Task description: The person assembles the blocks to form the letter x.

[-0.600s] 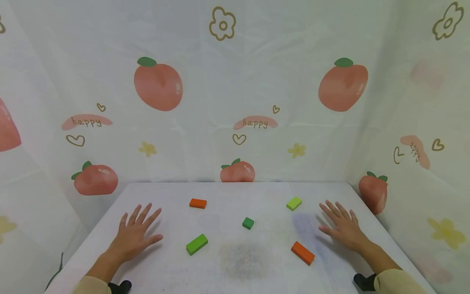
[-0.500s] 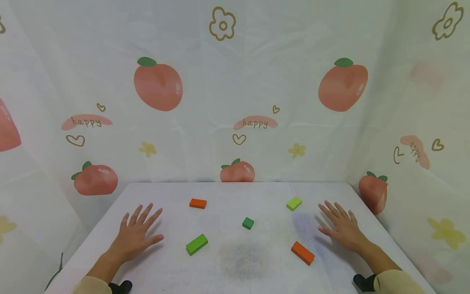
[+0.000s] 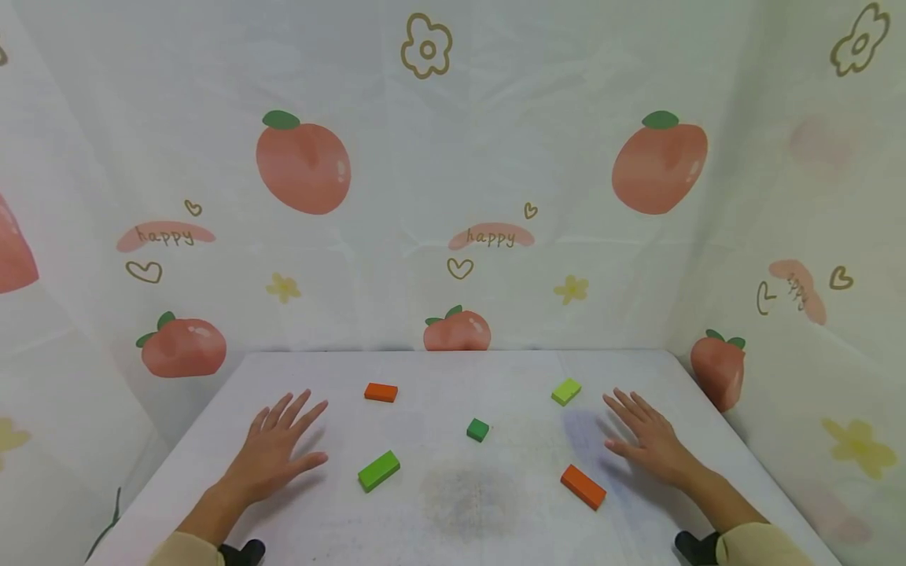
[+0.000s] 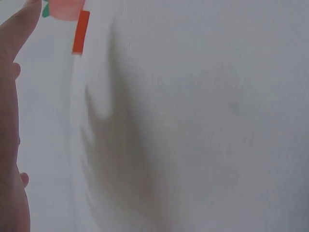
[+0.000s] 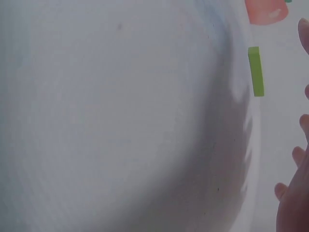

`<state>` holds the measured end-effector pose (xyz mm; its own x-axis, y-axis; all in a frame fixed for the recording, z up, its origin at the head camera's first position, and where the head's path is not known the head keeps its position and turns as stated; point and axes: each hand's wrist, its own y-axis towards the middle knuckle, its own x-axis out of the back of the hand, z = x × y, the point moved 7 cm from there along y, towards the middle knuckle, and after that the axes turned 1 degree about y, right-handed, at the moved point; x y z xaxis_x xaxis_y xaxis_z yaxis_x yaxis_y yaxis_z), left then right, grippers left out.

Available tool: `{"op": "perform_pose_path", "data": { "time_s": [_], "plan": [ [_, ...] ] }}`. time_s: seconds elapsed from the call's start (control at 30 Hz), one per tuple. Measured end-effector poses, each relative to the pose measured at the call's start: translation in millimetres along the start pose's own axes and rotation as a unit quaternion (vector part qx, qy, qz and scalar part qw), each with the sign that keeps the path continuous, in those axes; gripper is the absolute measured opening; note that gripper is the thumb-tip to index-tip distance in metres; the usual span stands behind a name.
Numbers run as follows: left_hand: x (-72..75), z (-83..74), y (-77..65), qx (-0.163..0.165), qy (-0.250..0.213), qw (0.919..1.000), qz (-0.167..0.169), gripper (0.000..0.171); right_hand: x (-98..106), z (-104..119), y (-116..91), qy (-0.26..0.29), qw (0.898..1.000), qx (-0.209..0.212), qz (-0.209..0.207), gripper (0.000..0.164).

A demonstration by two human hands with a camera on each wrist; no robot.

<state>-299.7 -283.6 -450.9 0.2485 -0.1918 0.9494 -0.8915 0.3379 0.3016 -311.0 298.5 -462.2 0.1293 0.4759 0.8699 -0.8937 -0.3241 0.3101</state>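
My left hand (image 3: 272, 452) hovers over the left side of the white table with its fingers spread and nothing in it. Nearest to it lies a bright green block (image 3: 379, 472), and farther back an orange block (image 3: 381, 392), also visible in the left wrist view (image 4: 80, 33). On the right side my right hand (image 3: 653, 442) is held above the tabletop, fingers extended, holding nothing. Close to it are a second orange block (image 3: 583, 486) and a yellow-green block (image 3: 566, 391); the right wrist view catches a green block (image 5: 256, 71). A small dark green cube (image 3: 477, 430) sits between the hands.
The white table (image 3: 467, 550) has a grey smudge near its middle and a bluish stain to the right. A pale curtain (image 3: 396, 173) printed with fruit and flowers rises behind it and along both sides. A dark cord (image 3: 113, 519) hangs at the left edge.
Both hands have moved inward: the left toward the right, the right toward the left. The blocks lie where they were on the table.
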Motion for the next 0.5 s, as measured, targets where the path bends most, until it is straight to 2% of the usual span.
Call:
{"op": "perform_pose_path", "data": {
  "time_s": [0.17, 0.4, 0.5],
  "plan": [
    [2.7, -8.7, 5.2, -0.015, -0.004, 0.9997, -0.018, 0.083, 0, 7, 1, 0.02, 1.0, 0.016, -0.004, 0.072],
    [12.5, -24.6, 10.1, -0.051, 0.0, 0.9962, -0.071, 0.08, 0, 16, 2, 0.062, 0.998, 0.018, 0.004, 0.071],
    [14.2, -30.5, 12.4, -0.06, -0.007, 0.9947, -0.083, 0.077, 0, 19, 3, 0.079, 0.997, 0.015, 0.007, 0.071]
  ]
}}
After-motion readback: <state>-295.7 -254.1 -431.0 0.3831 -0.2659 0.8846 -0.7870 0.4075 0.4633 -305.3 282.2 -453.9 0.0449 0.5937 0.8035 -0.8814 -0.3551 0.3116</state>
